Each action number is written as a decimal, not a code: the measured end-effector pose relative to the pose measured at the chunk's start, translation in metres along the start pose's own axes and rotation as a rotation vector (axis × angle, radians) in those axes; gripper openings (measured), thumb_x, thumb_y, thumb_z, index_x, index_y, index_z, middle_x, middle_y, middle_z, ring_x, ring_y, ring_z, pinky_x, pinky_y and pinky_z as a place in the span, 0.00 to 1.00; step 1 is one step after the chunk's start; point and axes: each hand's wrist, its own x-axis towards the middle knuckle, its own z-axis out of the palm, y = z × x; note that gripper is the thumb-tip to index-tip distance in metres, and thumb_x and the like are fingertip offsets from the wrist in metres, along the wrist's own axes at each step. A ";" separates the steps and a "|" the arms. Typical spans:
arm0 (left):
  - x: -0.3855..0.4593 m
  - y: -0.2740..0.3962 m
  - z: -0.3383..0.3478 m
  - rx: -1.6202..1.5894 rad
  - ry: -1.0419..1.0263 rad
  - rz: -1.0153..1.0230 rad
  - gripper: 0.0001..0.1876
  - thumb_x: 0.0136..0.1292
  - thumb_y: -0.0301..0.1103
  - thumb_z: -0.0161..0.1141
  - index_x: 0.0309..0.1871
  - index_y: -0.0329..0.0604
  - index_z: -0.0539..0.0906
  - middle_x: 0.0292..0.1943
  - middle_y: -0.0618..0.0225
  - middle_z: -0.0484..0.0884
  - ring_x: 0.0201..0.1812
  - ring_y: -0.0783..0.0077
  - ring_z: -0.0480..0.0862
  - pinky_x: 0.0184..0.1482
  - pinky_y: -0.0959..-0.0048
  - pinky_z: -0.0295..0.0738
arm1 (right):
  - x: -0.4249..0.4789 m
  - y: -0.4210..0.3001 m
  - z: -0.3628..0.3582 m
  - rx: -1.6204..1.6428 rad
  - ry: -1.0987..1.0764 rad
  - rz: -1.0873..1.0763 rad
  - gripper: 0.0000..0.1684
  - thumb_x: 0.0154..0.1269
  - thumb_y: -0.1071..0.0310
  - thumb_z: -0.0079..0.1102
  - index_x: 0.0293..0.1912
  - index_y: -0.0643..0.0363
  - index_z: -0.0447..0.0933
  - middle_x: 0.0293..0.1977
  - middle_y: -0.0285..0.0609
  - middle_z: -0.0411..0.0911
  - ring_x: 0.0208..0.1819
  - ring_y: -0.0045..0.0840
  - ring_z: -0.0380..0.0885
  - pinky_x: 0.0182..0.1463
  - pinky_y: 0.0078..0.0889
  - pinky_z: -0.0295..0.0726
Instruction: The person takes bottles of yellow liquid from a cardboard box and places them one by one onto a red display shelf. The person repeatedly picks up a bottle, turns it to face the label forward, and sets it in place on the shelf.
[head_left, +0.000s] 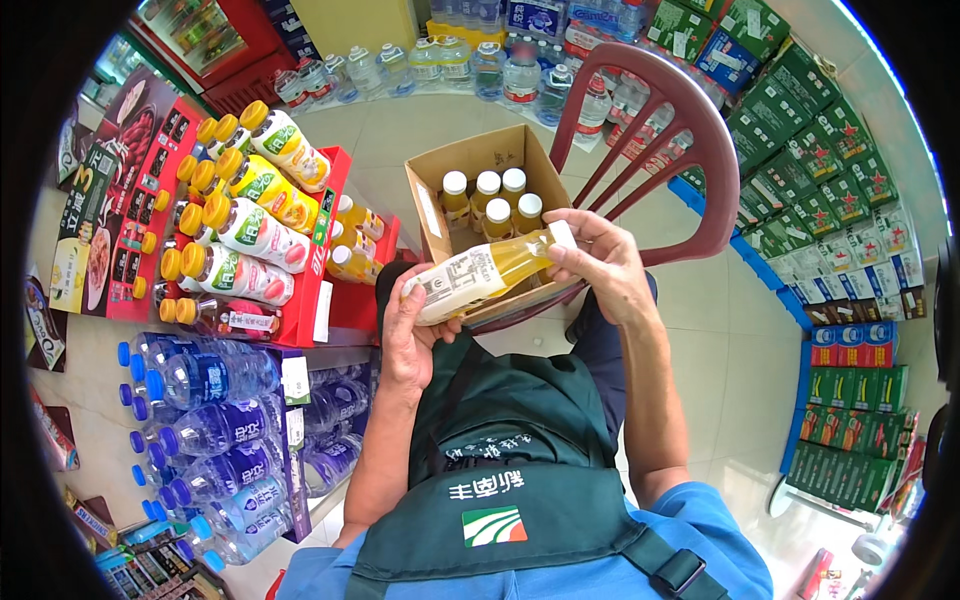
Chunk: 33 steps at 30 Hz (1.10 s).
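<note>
A plastic bottle of yellow juice (480, 277) with a white cap and a pale label lies tilted across both my hands. My left hand (411, 337) grips its base end at the label. The fingers and thumb of my right hand (600, 255) pinch its neck just under the cap. Below the bottle, an open cardboard box (442, 161) rests on the seat of a dark red plastic chair (709, 150). Several more white-capped bottles of yellow juice (486, 196) stand upright inside the box.
To the left is a red shelf tray (322, 247) of yellow-capped bottles, with yellow juice bottles (352, 240) on a lower red shelf. Water bottles (217, 435) fill the rack beneath. Large water jugs (442, 64) line the back; stacked green cartons (802, 165) stand right.
</note>
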 end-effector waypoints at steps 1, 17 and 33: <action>0.000 0.000 -0.004 -0.025 0.010 -0.023 0.27 0.84 0.53 0.57 0.72 0.42 0.75 0.51 0.58 0.90 0.33 0.69 0.88 0.32 0.74 0.81 | 0.000 0.006 0.001 0.036 -0.039 -0.009 0.32 0.71 0.71 0.78 0.70 0.65 0.79 0.52 0.43 0.87 0.46 0.20 0.88 0.51 0.23 0.89; -0.019 -0.015 -0.028 -0.231 0.180 -0.250 0.24 0.85 0.55 0.54 0.61 0.42 0.86 0.49 0.59 0.93 0.25 0.71 0.81 0.21 0.78 0.68 | 0.012 0.034 0.018 -0.030 -0.085 0.046 0.37 0.73 0.68 0.78 0.74 0.70 0.75 0.55 0.43 0.87 0.46 0.19 0.86 0.50 0.25 0.89; -0.030 -0.016 -0.031 -0.264 0.143 -0.272 0.25 0.86 0.55 0.54 0.64 0.41 0.86 0.52 0.57 0.93 0.27 0.69 0.83 0.22 0.76 0.72 | 0.029 0.045 0.018 -0.035 -0.090 0.088 0.42 0.72 0.61 0.79 0.76 0.73 0.73 0.52 0.44 0.89 0.44 0.19 0.86 0.50 0.25 0.89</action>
